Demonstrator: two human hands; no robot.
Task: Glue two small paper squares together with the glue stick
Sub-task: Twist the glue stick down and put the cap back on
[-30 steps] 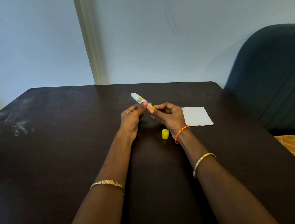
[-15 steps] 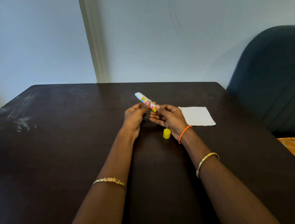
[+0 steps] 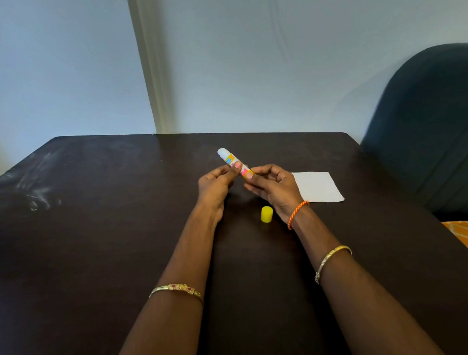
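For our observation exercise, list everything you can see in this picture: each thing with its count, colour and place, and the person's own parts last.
Glue stick: one, white tube with a yellow, blue and pink label, held above the table's middle.
Yellow plastic cap: one, on the table beside the right wrist.
White paper sheet: one visible, flat on the table right of the hands.
Dark brown table: one, fills the lower view.
Dark teal chair: one, far right.
Pale wall: behind the table.
Left hand: grips the tube's middle; gold bangle on the forearm.
Right hand: fingers at the tube's yellow base; orange cord, gold bangle.
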